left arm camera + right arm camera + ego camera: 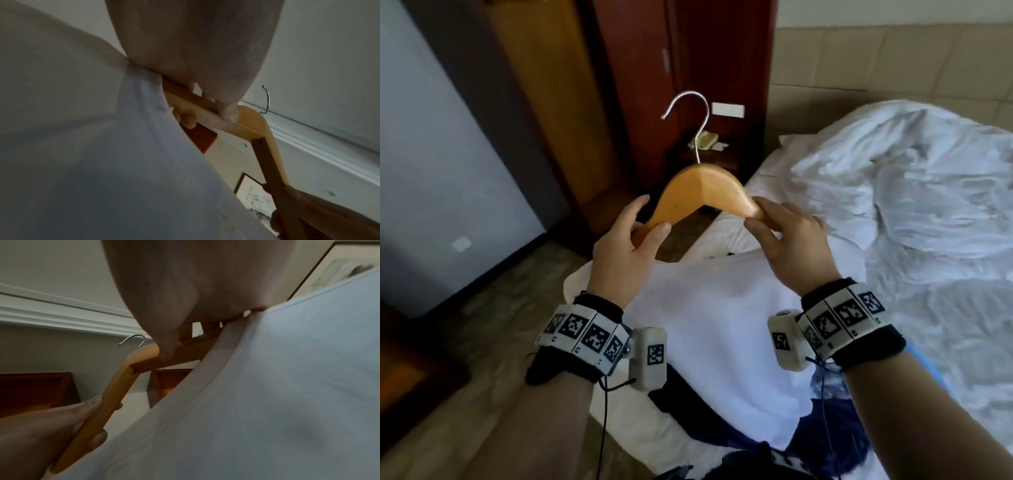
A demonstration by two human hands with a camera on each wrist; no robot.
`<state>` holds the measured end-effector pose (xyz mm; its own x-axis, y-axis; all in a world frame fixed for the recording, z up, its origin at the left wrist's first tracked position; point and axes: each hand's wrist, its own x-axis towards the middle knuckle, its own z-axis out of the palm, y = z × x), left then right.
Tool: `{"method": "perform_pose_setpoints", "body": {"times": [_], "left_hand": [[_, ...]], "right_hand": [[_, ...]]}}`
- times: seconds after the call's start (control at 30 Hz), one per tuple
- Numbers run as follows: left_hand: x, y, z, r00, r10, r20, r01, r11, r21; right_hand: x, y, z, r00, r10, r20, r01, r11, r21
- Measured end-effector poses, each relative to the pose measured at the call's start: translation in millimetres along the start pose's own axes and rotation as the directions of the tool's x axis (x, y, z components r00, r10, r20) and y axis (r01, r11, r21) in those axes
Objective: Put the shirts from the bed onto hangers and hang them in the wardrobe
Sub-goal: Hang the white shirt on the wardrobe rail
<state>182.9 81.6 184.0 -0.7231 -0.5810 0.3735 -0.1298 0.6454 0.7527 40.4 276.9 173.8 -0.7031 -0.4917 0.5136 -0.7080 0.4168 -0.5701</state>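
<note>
My left hand [625, 246] pinches the left arm of the curved pale wooden hanger with a silver wire hook [702, 192] (hook uppermost), and my right hand [789, 240] pinches its right arm. I see the white cotton shirt [719, 325] draped below them, over the white rumpled bed [911, 205].

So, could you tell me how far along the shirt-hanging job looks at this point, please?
Nothing looks finished: no hung shirt is in view. In hand: the wooden hanger is held up by its two arms, the left hand on one, the right hand on the other, with the white shirt draped below them over the bed. Left: seat the shirt on the hanger, then hang it in the wardrobe.
</note>
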Motion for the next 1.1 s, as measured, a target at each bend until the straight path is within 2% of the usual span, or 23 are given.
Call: {"method": "perform_pose_setpoints", "body": {"times": [0.3,0.57,0.67,0.83,1.1], "left_hand": [[29.1,-127.4,-148.8,0.982,-0.132,-0.132,0.132,0.991,-0.008],[6.3,-243.3,-291.2,0.934,-0.237,-0.266,0.267,0.960,0.084],[-18.2,-269.2,-332.4,0.886,-0.320,-0.336,0.366,0.927,0.080],[-50.7,-299.2,-386.4,0.795,-0.372,-0.480,0.458,0.886,0.072],[-58.3,-359.2,-464.9,0.661,-0.379,-0.648,0.565,0.819,0.097]], "right_hand": [[64.6,-127.0,159.0,0.979,-0.176,0.108,0.161,0.978,0.135],[73.7,-251.1,317.4,0.916,-0.257,0.308,0.138,0.923,0.360],[67.9,-293.0,361.3,0.866,-0.325,0.380,0.147,0.892,0.428],[63.2,-357.4,426.1,0.779,-0.439,0.448,0.162,0.831,0.532],[78.2,-454.1,520.5,0.664,-0.565,0.490,0.153,0.744,0.651]]}}
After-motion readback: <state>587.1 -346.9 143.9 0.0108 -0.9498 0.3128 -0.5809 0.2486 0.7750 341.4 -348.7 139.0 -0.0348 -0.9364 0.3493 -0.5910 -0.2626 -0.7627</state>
